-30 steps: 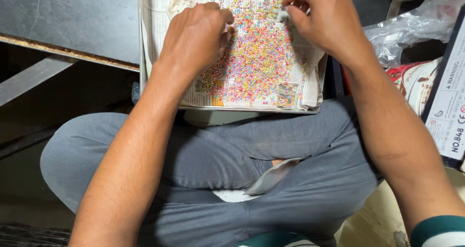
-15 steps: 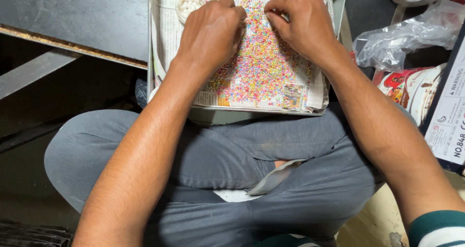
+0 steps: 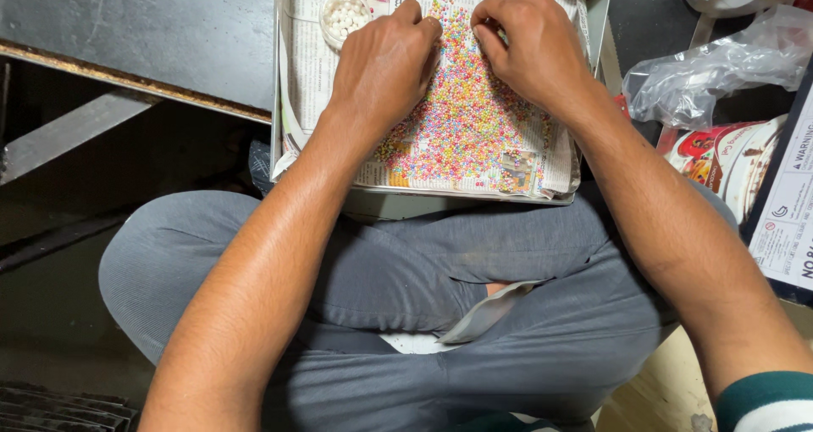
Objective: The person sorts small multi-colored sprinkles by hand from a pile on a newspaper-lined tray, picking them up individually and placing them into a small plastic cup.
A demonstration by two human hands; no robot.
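Head view. We recorded one spread of small multicoloured beads (image 3: pixel 461 123), lying loose on a sheet of newspaper (image 3: pixel 309 76) that lined a shallow tray (image 3: pixel 597 34) set just beyond the person's crossed knees. We noted the left hand (image 3: pixel 385 63) resting knuckles-up on the near left part of the beads, its fingers curled down into them; whether the fingertips pinched anything, we could not tell. We noted the right hand (image 3: pixel 529 47) just beside it, on the far right part of the spread, fingers bent and drawn together toward the thumb; the fingertips were hidden, so we could not tell what, if anything, they held. The two hands stood near each other with a narrow strip of beads between them. We listed a small round cup of white beads (image 3: pixel 343 14) on the paper, just left of the left hand. To the right of the tray we listed a crumpled clear plastic bag (image 3: pixel 720 63) and printed cartons (image 3: pixel 728 157).
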